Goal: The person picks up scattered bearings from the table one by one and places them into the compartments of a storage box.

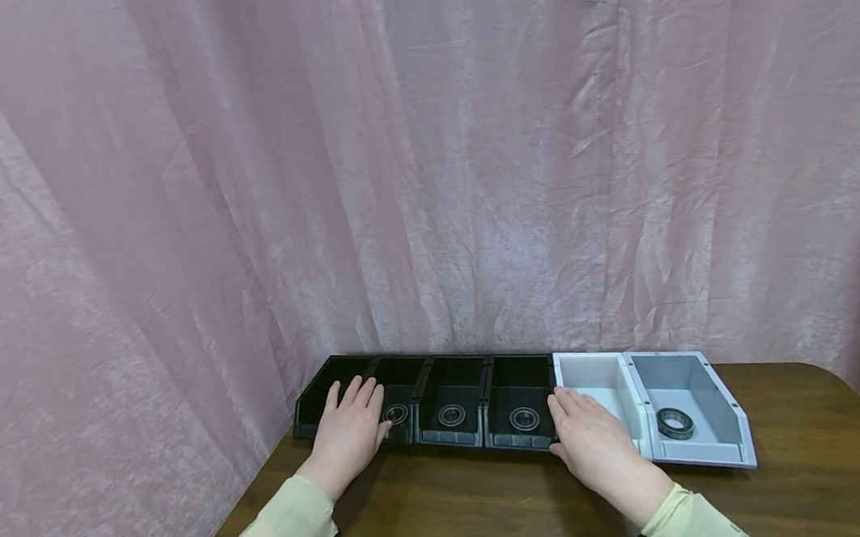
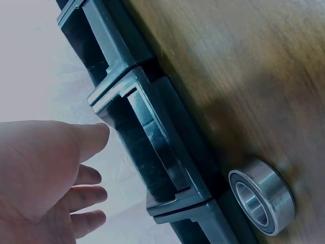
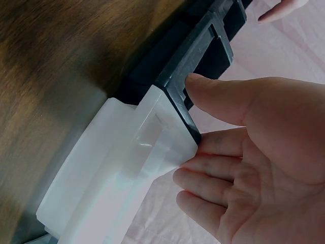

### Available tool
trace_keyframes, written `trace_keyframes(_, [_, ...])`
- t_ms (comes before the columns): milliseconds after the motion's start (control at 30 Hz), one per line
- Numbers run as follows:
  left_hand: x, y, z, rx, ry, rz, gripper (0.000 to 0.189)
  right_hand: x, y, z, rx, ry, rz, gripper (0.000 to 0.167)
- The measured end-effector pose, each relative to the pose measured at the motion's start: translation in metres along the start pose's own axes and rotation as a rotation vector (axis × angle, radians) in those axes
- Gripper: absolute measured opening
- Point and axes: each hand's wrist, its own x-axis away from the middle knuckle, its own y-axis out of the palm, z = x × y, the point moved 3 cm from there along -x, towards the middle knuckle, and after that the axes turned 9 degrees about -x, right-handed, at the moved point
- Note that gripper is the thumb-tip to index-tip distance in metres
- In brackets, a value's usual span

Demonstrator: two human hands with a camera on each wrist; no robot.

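My left hand, fingers straight and spread, is held over the leftmost black bin and the edge of the bin beside it. In the left wrist view its thumb is close to a black bin's front edge. My right hand, fingers extended, is at the seam where the rightmost black bin meets the white bin. Its fingertips are right at that corner in the right wrist view. Ball bearings lie in several black bins, one of them a metal-ringed bearing left of my right hand.
A light grey bin ends the row on the right, with a dark bearing inside. Another bearing stands on the wooden table by the black bins. A pink curtain hangs behind.
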Motion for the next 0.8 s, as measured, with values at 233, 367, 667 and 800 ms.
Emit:
trace_keyframes(233, [0.009, -0.006, -0.002, 0.005, 0.000, 0.010, 0.066, 0.000, 0.000, 0.000, 0.002, -0.001, -0.002, 0.066])
trace_keyframes(367, [0.013, -0.009, -0.003, 0.012, 0.001, 0.015, 0.066, 0.000, 0.000, 0.000, 0.006, -0.008, 0.007, 0.066])
trace_keyframes(667, [0.022, -0.010, -0.006, 0.015, 0.006, 0.039, 0.067, 0.000, 0.000, 0.000, 0.002, -0.002, 0.003, 0.066])
trace_keyframes(800, [0.027, -0.011, -0.008, 0.025, 0.002, 0.031, 0.067, 0.000, 0.000, 0.000, 0.006, -0.001, 0.002, 0.067])
